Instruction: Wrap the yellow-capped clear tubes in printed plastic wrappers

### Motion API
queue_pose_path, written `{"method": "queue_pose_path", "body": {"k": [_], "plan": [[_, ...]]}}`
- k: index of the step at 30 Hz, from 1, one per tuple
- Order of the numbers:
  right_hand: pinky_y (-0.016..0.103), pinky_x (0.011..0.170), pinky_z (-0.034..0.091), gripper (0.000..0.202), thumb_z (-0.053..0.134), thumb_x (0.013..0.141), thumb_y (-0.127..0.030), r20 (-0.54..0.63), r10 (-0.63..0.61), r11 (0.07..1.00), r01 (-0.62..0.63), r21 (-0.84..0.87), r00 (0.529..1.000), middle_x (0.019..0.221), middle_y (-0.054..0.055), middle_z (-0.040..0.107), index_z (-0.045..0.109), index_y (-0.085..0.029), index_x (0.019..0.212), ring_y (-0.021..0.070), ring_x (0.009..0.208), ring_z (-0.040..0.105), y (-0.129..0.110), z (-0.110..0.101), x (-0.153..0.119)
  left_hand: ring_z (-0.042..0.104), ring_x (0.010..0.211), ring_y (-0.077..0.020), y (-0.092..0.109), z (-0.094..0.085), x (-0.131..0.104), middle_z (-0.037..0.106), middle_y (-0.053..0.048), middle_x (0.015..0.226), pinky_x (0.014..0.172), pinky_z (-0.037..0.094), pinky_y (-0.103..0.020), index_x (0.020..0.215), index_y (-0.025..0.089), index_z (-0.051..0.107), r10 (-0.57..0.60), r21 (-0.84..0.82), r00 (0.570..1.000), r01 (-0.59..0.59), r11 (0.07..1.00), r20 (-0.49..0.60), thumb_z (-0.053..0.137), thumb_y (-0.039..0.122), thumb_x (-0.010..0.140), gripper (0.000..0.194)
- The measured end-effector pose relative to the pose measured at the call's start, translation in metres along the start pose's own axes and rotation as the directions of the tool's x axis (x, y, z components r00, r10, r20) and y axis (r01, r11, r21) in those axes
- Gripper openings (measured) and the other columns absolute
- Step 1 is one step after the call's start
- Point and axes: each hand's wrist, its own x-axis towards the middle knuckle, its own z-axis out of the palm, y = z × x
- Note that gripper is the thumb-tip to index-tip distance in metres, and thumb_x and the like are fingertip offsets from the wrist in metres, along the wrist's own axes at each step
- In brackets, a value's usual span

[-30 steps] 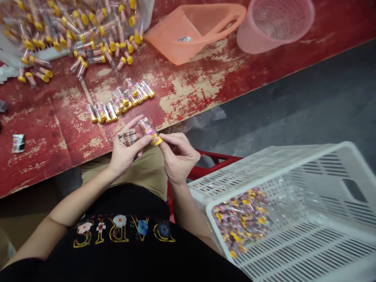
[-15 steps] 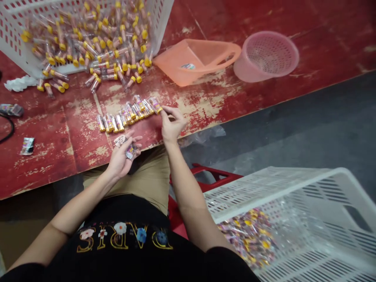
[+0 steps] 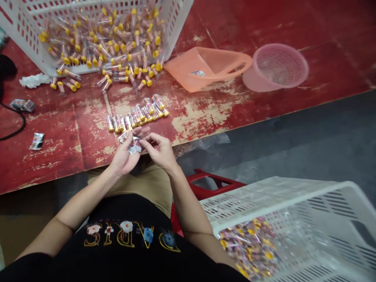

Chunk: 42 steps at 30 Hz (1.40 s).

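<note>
My left hand (image 3: 126,152) is turned palm up near the table's front edge, its thumb pressing on a few small printed labels (image 3: 135,148). Fingertips of my right hand (image 3: 160,150) meet at the labels in a pinch; exactly what they grip is too small to be sure, though it looks like one label. Just beyond both hands lies a row of small clear tubes (image 3: 136,115) with yellow caps and printed labels around them. Farther off, many tubes without such labels (image 3: 117,60) spill out of a tipped white crate (image 3: 179,23).
An orange scoop (image 3: 205,74) and a pink basket (image 3: 276,68) stand at the back right. On the left are a black cable (image 3: 23,121), label bundles (image 3: 22,105) and crumpled tissue (image 3: 35,80). A lower white crate (image 3: 282,184) holds labelled tubes (image 3: 249,246), beside a red stool (image 3: 211,184).
My right hand has left the right end of the tube row and come back to the labels in my left hand. The view has shifted slightly.
</note>
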Motion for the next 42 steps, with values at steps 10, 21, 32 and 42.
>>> {"method": "queue_pose_path", "body": {"k": [10, 21, 32, 42], "plan": [[0.029, 0.078, 0.050, 0.013, 0.061, 0.092, -0.026, -0.092, -0.216, 0.956, 0.191, -0.225, 0.972, 0.088, 0.004, 0.073, 0.072, -0.020, 0.090, 0.0162, 0.083, 0.065, -0.013, -0.003, 0.008, 0.066, 0.078, -0.0113, 0.009, -0.019, -0.004, 0.070, -0.001, 0.088, 0.070, 0.053, -0.023, 0.089, 0.015, 0.067, 0.110, 0.070, 0.980, -0.100, 0.993, -0.165, 0.089, 0.026, 0.065, 0.034], [0.038, 0.091, 0.048, 0.017, 0.054, 0.091, -0.018, 0.088, -0.208, 0.769, 0.218, -0.601, 0.974, 0.102, 0.010, 0.068, 0.071, -0.016, 0.094, 0.0236, 0.102, 0.061, 0.003, -0.011, 0.179, 0.054, 0.053, -0.0033, 0.043, -0.027, 0.015, 0.061, 0.005, 0.067, 0.045, 0.036, -0.014, 0.076, 0.013, 0.062, 0.328, 0.079, 0.890, -0.320, 0.944, -0.316, 0.094, 0.021, 0.050, 0.043], [0.043, 0.094, 0.048, 0.017, 0.059, 0.088, -0.015, 0.199, -0.233, 0.729, 0.306, -0.612, 0.952, 0.106, 0.014, 0.071, 0.069, -0.014, 0.102, 0.0264, 0.103, 0.063, 0.002, -0.032, 0.203, 0.055, 0.055, -0.0024, 0.062, -0.016, 0.007, 0.061, 0.005, 0.071, 0.044, 0.036, -0.011, 0.080, 0.014, 0.063, 0.169, -0.130, 0.949, -0.209, 0.969, -0.266, 0.091, 0.012, 0.058, 0.035], [0.029, 0.070, 0.057, 0.027, 0.068, 0.089, -0.025, -0.084, -0.421, 0.871, 0.377, -0.314, 0.903, 0.104, 0.006, 0.071, 0.069, -0.026, 0.116, 0.0172, 0.090, 0.067, -0.037, -0.043, -0.013, 0.054, 0.057, -0.0024, 0.033, 0.016, 0.001, 0.062, 0.004, 0.074, 0.045, 0.038, -0.010, 0.081, 0.014, 0.063, 0.006, -0.127, 0.983, -0.030, 0.991, -0.183, 0.089, 0.011, 0.063, 0.032]]}}
